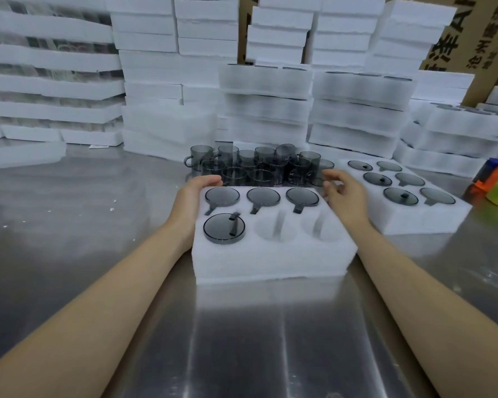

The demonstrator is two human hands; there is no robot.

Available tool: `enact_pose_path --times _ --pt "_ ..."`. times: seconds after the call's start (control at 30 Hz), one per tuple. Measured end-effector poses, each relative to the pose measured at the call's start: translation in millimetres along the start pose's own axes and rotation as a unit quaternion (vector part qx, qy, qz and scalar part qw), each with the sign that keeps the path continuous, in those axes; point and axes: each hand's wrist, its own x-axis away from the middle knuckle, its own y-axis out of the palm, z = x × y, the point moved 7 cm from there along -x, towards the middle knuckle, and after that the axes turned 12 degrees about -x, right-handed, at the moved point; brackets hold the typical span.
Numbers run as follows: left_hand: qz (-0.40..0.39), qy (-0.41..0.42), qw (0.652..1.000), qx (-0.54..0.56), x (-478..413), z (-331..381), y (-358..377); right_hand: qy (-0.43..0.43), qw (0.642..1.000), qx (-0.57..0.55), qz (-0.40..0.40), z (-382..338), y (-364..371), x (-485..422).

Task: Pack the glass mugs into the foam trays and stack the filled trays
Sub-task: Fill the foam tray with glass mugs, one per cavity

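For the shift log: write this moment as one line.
near tray: four mugs in, two pockets empty | left hand: holds tray's left side | right hand: loose, beside far-right corner | loose mugs: behind tray

Print shows up top right, on the brown cardboard carton (469, 44) standing behind the stacked foam trays (408, 33). Big black lettering runs tilted up its face: there's a large Chinese character 泽, and above it a bold Latin capital A, with the next stroke cut off by the frame edge. Just right of those, a smaller line of black characters begins 沧州. What follows it is too blurred to make out, and a still smaller line beside it is only smudges. Further left, a strip of another brown carton (243, 27) peeks between the foam stacks, showing a sliver of black stroke at the top edge, unreadable.
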Motion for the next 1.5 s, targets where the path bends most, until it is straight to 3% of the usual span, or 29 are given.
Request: enact_pose_path --times 0.13,0.33,0.53,0.9,1.1,1.3,1.5 --pt "0.010 0.014 1.000 -0.025 -4.9 0.2 -3.5 -0.061 0.993 0.099 -0.024 2.9 6.0 -15.5" --pt "0.007 0.026 1.000 -0.012 -7.6 -0.4 -3.4 -0.051 0.967 0.205 -0.141 24.7 28.5 -37.6" --pt "0.006 0.035 0.999 0.006 -8.4 -0.8 -1.1 -0.068 0.967 0.208 -0.128 31.8 27.9 -44.1" --pt "0.011 0.043 0.998 -0.049 6.1 6.5 -1.4 -0.042 0.991 0.123 -0.039 11.6 6.3 -17.9" --pt "0.018 0.061 0.996 -0.062 12.1 9.1 -3.1 -0.042 0.999 -0.029 0.001 -4.8 -9.3 9.3" --pt "0.028 0.088 0.993 -0.080 13.7 12.8 -4.6 -0.144 0.988 -0.035 0.035 -52.2 -25.0 27.8" --pt "0.028 0.077 0.994 -0.066 10.5 11.3 -3.9 -0.315 0.948 0.012 -0.042 -115.2 -4.7 49.3"
